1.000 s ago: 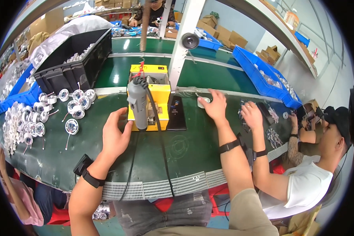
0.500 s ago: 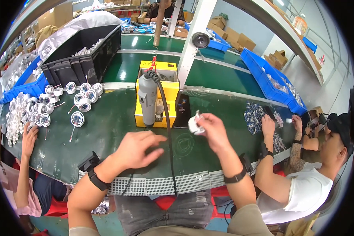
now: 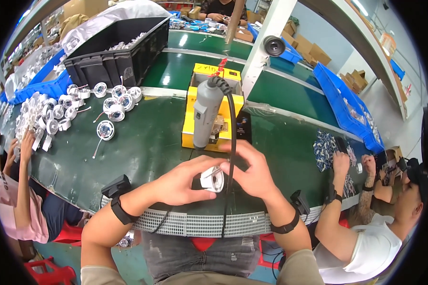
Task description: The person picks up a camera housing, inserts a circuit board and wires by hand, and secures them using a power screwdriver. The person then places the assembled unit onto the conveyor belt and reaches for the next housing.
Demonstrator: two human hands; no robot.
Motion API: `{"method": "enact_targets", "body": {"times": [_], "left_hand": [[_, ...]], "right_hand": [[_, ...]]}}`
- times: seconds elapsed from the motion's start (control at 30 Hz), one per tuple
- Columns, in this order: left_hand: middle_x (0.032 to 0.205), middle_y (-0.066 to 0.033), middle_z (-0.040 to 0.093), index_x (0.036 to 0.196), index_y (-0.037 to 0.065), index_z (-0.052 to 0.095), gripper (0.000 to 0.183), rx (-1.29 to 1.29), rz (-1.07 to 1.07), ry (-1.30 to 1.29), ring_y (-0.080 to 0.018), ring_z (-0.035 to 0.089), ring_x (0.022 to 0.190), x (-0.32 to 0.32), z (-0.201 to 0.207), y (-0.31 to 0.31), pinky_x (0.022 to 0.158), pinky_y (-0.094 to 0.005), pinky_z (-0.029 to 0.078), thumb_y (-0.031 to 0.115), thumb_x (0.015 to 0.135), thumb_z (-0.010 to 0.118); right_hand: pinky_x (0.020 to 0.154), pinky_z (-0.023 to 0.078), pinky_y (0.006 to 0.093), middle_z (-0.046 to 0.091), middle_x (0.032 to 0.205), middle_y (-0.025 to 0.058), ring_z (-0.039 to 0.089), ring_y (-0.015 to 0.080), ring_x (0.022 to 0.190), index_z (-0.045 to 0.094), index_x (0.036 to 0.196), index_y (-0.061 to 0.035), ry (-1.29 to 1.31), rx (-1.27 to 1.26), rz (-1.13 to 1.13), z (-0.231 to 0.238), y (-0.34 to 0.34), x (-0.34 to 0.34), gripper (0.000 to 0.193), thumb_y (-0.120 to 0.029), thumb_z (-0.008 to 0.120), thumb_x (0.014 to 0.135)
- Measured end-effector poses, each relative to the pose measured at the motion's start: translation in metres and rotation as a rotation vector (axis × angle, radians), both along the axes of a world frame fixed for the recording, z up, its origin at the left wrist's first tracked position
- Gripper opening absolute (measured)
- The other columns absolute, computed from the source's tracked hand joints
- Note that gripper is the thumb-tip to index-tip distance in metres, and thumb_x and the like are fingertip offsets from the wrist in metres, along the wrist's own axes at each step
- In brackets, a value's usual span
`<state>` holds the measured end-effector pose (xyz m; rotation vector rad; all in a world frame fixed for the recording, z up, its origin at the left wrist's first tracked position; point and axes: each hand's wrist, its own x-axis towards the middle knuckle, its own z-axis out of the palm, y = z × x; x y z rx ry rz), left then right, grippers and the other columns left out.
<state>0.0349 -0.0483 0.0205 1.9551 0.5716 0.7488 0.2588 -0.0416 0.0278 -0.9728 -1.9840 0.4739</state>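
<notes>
A green tabletop (image 3: 147, 142) carries a yellow fixture (image 3: 195, 137) with a grey power tool (image 3: 205, 111) standing upright, straight ahead of the hands. Near the tabletop's front edge, the left hand (image 3: 183, 183) and right hand (image 3: 252, 173) close around a small white housing (image 3: 212, 179) held between them, left fingers cupping beneath, both equally near.

white fitting (image 3: 212, 180); grey tool (image 3: 206, 111); yellow box (image 3: 214, 102); green table (image 3: 147, 137); blue bins (image 3: 352, 109)
</notes>
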Motion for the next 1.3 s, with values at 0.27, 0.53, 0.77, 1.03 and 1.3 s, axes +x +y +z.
{"method": "enact_targets", "body": {"times": [0.27,0.53,0.77,1.03,1.3], "left_hand": [[0.131,-0.0084,0.048,0.143,0.001,0.037,0.067,-0.508,-0.125,-0.238,-0.0198,0.050,0.120,0.000,-0.011,0.007,0.103,-0.0354,0.042,-0.003,0.084,0.068],[0.125,-0.0085,0.055,0.143,0.000,0.035,0.064,-0.536,-0.095,-0.226,-0.0185,0.053,0.117,-0.003,-0.014,0.011,0.102,-0.0359,0.042,0.002,0.087,0.066],[0.126,-0.0152,0.057,0.142,0.000,0.035,0.058,-0.515,-0.058,-0.265,-0.0232,0.053,0.121,-0.002,-0.008,0.009,0.102,-0.0355,0.041,0.019,0.093,0.059],[0.105,-0.0089,0.060,0.128,0.002,0.048,0.050,-0.878,-0.068,-0.478,-0.0144,0.053,0.078,-0.001,-0.017,0.010,0.060,-0.0262,0.039,0.043,0.100,0.039],[0.091,-0.0056,0.062,0.126,0.003,0.051,0.052,-1.032,-0.009,-0.442,-0.0151,0.054,0.070,0.002,-0.016,0.008,0.059,-0.0270,0.041,0.044,0.103,0.029]], "right_hand": [[0.078,0.051,0.0271,0.066,0.097,0.0075,0.062,0.0118,0.086,0.062,0.112,0.0031,0.402,-0.861,0.287,-0.015,-0.007,0.008,0.024,-0.008,0.063,0.091],[0.077,0.049,0.0273,0.062,0.094,0.0049,0.058,0.0119,0.085,0.058,0.100,0.0003,0.396,-0.835,0.368,-0.016,-0.009,0.008,0.012,-0.010,0.059,0.094],[0.079,0.047,0.0271,0.063,0.092,0.0052,0.059,0.0122,0.086,0.058,0.105,0.0003,0.620,-0.859,0.325,-0.020,-0.008,0.005,0.017,-0.014,0.057,0.096],[0.071,0.046,0.0260,0.062,0.082,0.0041,0.058,0.0115,0.077,0.065,0.083,0.0011,0.652,-0.672,0.278,-0.022,-0.011,0.000,0.014,-0.010,0.063,0.091],[0.062,0.045,0.0297,0.059,0.075,0.0075,0.056,0.0178,0.070,0.059,0.073,0.0000,0.183,-0.144,0.081,-0.020,-0.022,-0.014,0.010,0.003,0.068,0.075]]}}
